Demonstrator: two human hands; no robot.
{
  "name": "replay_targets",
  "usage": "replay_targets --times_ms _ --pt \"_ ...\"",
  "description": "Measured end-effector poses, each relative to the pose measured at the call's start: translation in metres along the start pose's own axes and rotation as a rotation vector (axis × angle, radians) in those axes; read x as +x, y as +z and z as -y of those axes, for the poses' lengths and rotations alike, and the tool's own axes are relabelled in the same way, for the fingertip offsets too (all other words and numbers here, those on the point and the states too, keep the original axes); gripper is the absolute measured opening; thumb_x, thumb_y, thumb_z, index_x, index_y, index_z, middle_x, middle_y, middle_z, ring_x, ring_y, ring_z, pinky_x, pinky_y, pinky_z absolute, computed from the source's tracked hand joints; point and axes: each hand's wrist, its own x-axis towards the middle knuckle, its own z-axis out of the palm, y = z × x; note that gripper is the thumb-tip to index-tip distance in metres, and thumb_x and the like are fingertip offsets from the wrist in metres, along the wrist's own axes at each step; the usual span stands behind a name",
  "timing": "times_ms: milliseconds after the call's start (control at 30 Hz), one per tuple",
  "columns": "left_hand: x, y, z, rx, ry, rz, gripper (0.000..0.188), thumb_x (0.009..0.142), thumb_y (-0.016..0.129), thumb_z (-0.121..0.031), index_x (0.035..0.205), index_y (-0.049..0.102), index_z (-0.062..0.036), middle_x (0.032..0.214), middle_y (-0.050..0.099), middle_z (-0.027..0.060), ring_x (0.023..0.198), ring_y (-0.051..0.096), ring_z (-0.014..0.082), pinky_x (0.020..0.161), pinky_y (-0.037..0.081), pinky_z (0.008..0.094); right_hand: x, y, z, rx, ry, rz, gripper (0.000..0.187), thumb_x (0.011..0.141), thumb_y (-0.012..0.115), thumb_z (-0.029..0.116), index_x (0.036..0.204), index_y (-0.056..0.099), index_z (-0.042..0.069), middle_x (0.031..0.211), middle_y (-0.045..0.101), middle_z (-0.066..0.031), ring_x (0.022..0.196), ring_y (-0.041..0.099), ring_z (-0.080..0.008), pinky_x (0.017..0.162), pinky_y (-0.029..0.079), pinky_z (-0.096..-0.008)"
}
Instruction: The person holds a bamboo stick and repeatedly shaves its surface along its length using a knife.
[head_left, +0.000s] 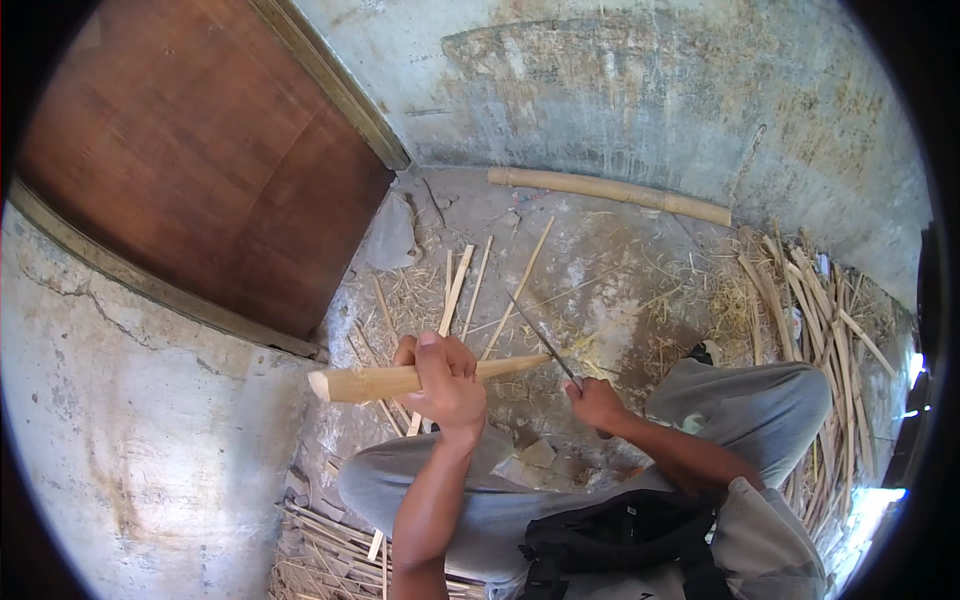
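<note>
My left hand [445,388] is closed around a pale, tapered piece of bamboo [358,385], held level in front of my knees. Its thick cut end points left and its thin end runs to the right. In my right hand [596,407] is a knife [538,332] with a long, narrow dark blade slanting up and to the left. The blade crosses the thin end of the bamboo; whether it touches cannot be told. The knife's handle is mostly hidden by my fingers.
Several thin bamboo strips [519,285] lie ahead on the floor among shavings. A bamboo pole [610,193] rests along the back wall. Bundled strips [835,345] lie at my right, more strips [345,548] at lower left. A brown door [210,150] stands at left; a black bag [620,535] sits at my waist.
</note>
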Motion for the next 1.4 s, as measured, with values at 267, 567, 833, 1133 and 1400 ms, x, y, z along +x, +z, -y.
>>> replay_targets --times_ms 267,567,833,1133,1400 --pt "0.047 -0.011 0.006 0.049 0.002 -0.094 0.033 0.088 0.050 -0.016 0.062 0.030 -0.0114 0.047 0.024 -0.0009 0.036 0.021 0.0074 0.033 0.019 0.0246 -0.029 -0.014 0.064 0.175 -0.261 -0.092 0.041 0.093 0.053 0.035 0.088 0.057 -0.005 0.064 0.060 -0.0253 0.061 0.060 -0.0471 0.059 0.050 -0.0501" --pt "0.057 -0.018 0.009 -0.011 -0.047 -0.137 0.034 0.087 0.051 -0.016 0.061 0.030 -0.0135 0.047 0.025 -0.0015 0.036 0.020 0.0078 0.033 0.020 0.0255 0.019 0.034 -0.074 -0.051 -0.059 -0.062 0.050 0.091 0.053 0.041 0.088 0.059 -0.008 0.070 0.060 -0.0297 0.070 0.062 -0.0466 0.064 0.050 -0.0512" --pt "0.065 -0.028 0.010 -0.006 -0.021 -0.107 0.031 0.088 0.050 -0.016 0.063 0.032 -0.0117 0.048 0.025 -0.0012 0.037 0.022 0.0074 0.032 0.020 0.0248 0.007 -0.007 0.029 0.005 -0.157 0.051 0.046 0.093 0.051 0.040 0.091 0.059 -0.005 0.075 0.062 -0.0300 0.077 0.062 -0.0469 0.070 0.049 -0.0530" --pt "0.074 -0.048 0.019 -0.031 -0.004 -0.209 0.027 0.089 0.048 -0.015 0.067 0.032 -0.0120 0.047 0.023 -0.0020 0.035 0.019 0.0075 0.031 0.019 0.0250 0.051 0.053 -0.133 -0.217 -0.135 0.069 0.045 0.094 0.052 0.038 0.087 0.058 -0.006 0.071 0.062 -0.0262 0.067 0.061 -0.0469 0.065 0.050 -0.0519" --pt "0.076 -0.073 0.011 -0.103 -0.107 0.037 0.035 0.088 0.049 -0.021 0.061 0.028 -0.0152 0.044 0.023 -0.0014 0.035 0.016 0.0087 0.032 0.019 0.0261 0.023 0.075 -0.115 0.043 -0.084 -0.032 0.043 0.091 0.056 0.038 0.089 0.054 -0.005 0.068 0.060 -0.0273 0.067 0.060 -0.0480 0.064 0.048 -0.0535"
